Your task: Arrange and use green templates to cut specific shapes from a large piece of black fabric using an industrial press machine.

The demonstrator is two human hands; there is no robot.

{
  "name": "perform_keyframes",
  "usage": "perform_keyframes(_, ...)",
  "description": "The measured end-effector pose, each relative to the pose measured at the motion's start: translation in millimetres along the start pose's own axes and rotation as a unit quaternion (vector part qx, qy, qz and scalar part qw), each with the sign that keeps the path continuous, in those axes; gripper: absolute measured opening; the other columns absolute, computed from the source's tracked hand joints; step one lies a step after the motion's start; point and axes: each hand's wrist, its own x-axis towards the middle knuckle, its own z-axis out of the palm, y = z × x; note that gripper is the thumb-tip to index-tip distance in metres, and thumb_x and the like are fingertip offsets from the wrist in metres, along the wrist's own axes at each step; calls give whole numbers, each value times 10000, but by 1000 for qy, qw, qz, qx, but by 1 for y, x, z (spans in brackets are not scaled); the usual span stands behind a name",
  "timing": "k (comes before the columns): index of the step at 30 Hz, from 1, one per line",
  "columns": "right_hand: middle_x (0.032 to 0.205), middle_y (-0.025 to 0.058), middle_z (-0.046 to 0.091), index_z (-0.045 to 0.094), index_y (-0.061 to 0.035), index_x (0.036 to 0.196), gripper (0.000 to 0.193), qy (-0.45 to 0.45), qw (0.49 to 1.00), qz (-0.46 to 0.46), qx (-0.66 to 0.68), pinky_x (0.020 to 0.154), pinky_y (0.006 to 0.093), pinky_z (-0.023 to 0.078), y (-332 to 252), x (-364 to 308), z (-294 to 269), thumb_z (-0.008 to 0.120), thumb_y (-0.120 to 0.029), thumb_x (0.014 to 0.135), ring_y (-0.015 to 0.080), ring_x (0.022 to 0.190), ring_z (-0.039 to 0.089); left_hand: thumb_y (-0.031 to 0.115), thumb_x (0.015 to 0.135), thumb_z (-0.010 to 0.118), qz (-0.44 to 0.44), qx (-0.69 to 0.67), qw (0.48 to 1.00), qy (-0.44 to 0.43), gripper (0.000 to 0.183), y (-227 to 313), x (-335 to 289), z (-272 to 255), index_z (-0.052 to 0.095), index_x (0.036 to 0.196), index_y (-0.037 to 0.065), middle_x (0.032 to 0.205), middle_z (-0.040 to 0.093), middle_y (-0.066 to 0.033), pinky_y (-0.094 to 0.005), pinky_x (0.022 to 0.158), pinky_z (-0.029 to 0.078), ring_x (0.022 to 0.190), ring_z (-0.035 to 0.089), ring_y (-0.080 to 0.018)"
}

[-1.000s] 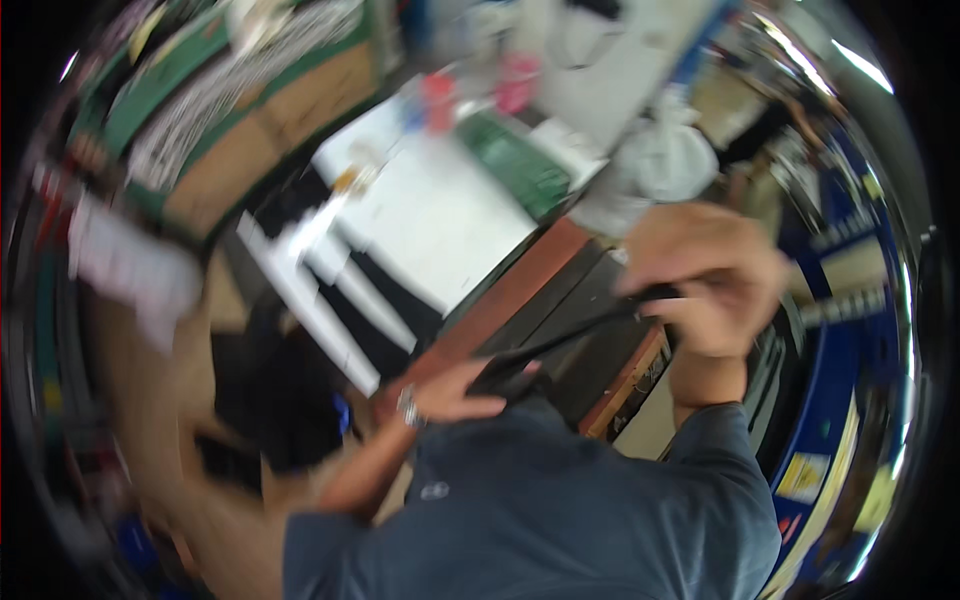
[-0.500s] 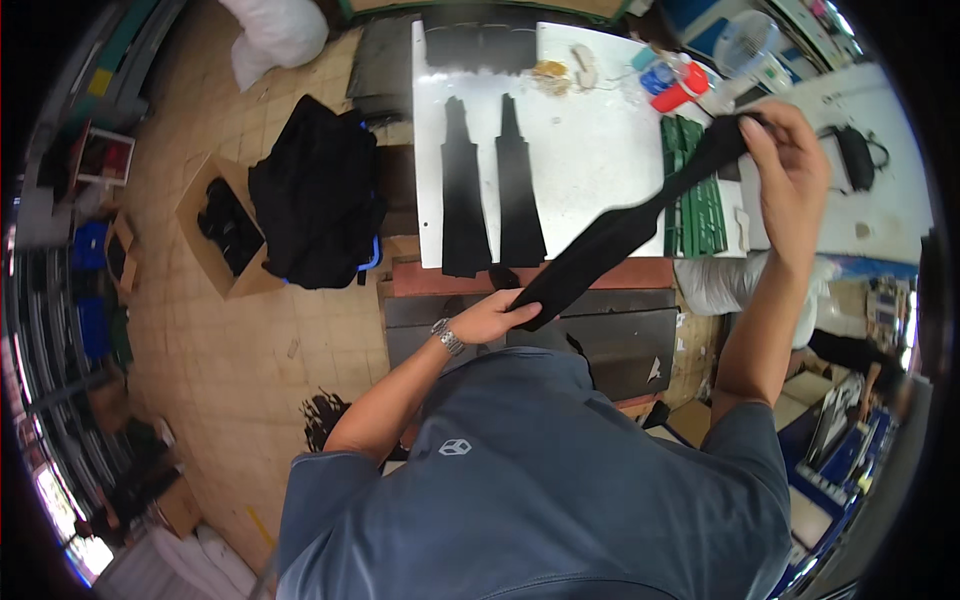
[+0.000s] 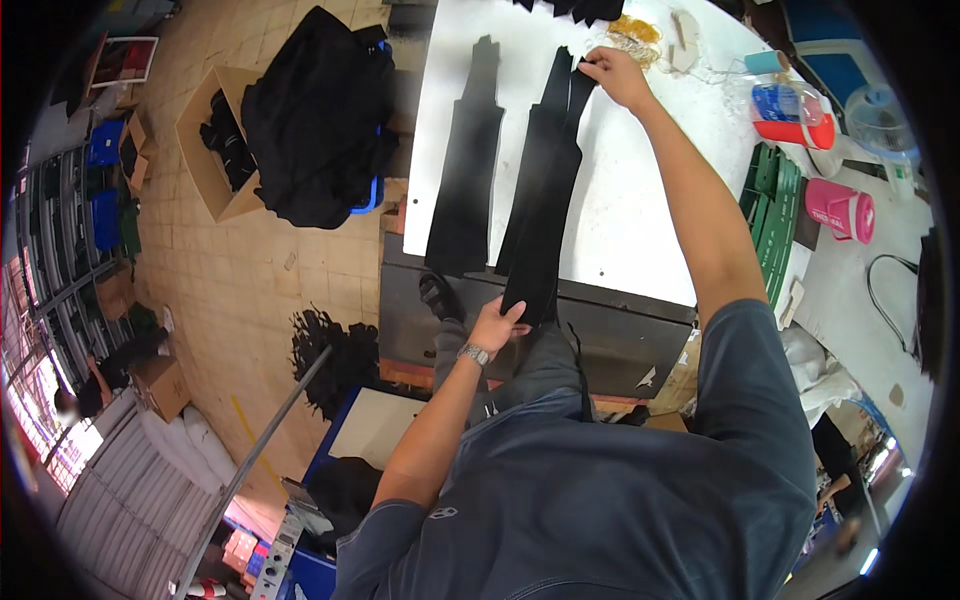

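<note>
A long black fabric piece [image 3: 550, 205] stretches between my two hands over the white table. My left hand [image 3: 497, 328], with a metal watch at its wrist, is closed on the wide lower end at the table's near edge. At the narrow far end, my right hand [image 3: 613, 74] pinches the tip. The held piece partly overlaps another black fabric strip [image 3: 546, 118] lying on the tabletop. To its left, a separate black strip [image 3: 468, 190] of similar shape lies flat.
Black cloth [image 3: 320, 120] is heaped beside the table, next to a cardboard box [image 3: 195, 140]. Green racks [image 3: 772, 220], a red-lidded bottle [image 3: 795, 132] and a pink cup [image 3: 840, 210] stand on the right. Yellow thread [image 3: 636, 28] lies at the back.
My right hand has swung left and away from me, bringing the fabric piece from a slant to nearly lengthwise over the right-hand strip. My left hand still grips its near end. The view has shifted.
</note>
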Motion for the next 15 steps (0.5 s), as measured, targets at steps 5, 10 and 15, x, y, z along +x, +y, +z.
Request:
perform_keyframes(5, 841, 67, 749, 757, -55, 1062, 297, -15, 999, 18, -24, 722, 326, 548, 36, 34, 41, 803, -315, 926, 162, 768, 698, 257, 1051, 688, 1, -11, 999, 51, 361, -7, 41, -5, 632, 1313, 16, 1095, 753, -103, -290, 726, 611, 879, 776, -209)
perform_keyframes(10, 860, 73, 767, 768, -57, 1056, 303, -17, 1000, 6, -23, 751, 333, 567, 45, 54, 53, 788, -336, 937, 193, 776, 718, 295, 1045, 693, -25, -9, 998, 62, 386, -5, 59, -20, 627, 1311, 23, 1091, 761, -101, -335, 755, 611, 923, 773, -212)
perform_keyframes(15, 1235, 174, 696, 688, -88, 1295, 427, 161, 965, -88, -188, 971, 441, 536, 50, 46, 55, 758, -337, 955, 361, 1139, 664, 322, 1031, 688, -128, 74, 982, 114, 401, -5, 54, -29, 652, 1298, 25, 1096, 775, -111, -397, 847, 602, 1002, 767, -230)
